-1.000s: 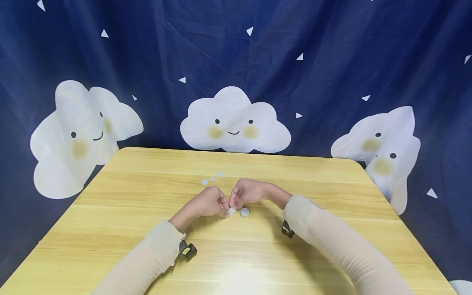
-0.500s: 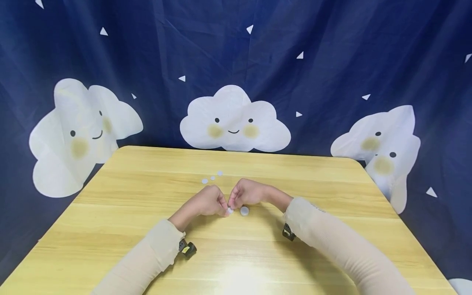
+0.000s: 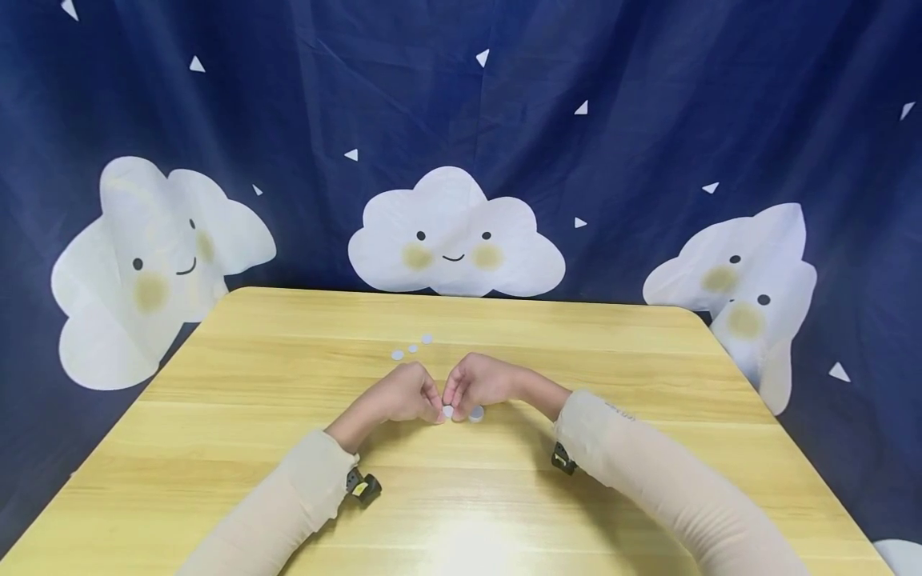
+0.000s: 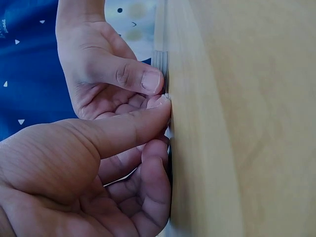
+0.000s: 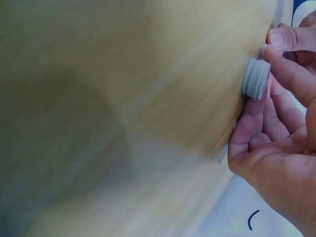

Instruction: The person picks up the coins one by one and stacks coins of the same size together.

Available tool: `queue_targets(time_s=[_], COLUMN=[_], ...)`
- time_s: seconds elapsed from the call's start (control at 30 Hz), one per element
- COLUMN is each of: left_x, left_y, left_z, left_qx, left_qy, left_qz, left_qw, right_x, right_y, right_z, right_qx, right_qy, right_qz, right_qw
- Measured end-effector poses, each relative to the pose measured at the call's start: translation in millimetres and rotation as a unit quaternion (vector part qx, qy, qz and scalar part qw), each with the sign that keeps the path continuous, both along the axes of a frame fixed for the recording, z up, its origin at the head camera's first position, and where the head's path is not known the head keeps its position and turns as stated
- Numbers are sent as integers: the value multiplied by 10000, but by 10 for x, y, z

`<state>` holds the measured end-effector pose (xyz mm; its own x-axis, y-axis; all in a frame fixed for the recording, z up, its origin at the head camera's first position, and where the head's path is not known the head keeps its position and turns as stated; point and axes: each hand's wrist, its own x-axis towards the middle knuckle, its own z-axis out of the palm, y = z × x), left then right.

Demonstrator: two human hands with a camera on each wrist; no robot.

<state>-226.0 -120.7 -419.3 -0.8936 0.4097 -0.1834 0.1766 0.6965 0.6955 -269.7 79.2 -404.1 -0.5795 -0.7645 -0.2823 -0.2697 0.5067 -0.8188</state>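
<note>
A small pale disc (image 3: 448,411) lies at the tabletop between my two hands' fingertips. My left hand (image 3: 412,394) pinches it from the left, thumb low and fingers curled. From the right, my right hand (image 3: 481,379) grips its other side with thumb and curled fingers. Both thumbs nearly meet in the left wrist view, and the disc there is mostly hidden behind them. Just right of the right thumb stands a short stack of round grey discs (image 5: 256,79), upright on the table. In the left wrist view this stack (image 4: 159,60) shows beyond the right thumb.
Three flat pale discs lie farther back on the wooden table (image 3: 302,416): a left disc (image 3: 398,355), a smaller middle disc (image 3: 413,349) and a right disc (image 3: 426,339). A dark blue curtain (image 3: 418,96) with clouds hangs behind the table's far edge.
The right thumb has come down to the right side of the small disc, in front of part of the stack. The left hand has hardly moved, and the far discs lie as before.
</note>
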Motion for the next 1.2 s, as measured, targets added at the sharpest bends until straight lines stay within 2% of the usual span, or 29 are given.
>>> queue_targets(time_s=[0.83,1.2], left_x=[-5,20], left_y=[11,22], left_z=[6,28], left_qx=[0,-10], left_qy=[-33,-36], left_qz=[6,26], left_qw=[10000,10000], right_x=[53,69], right_y=[-25,-10], right_z=[-27,-29], right_qx=[224,148], right_qy=[680,672], right_qz=[-119,-78], right_qw=[9974,9976])
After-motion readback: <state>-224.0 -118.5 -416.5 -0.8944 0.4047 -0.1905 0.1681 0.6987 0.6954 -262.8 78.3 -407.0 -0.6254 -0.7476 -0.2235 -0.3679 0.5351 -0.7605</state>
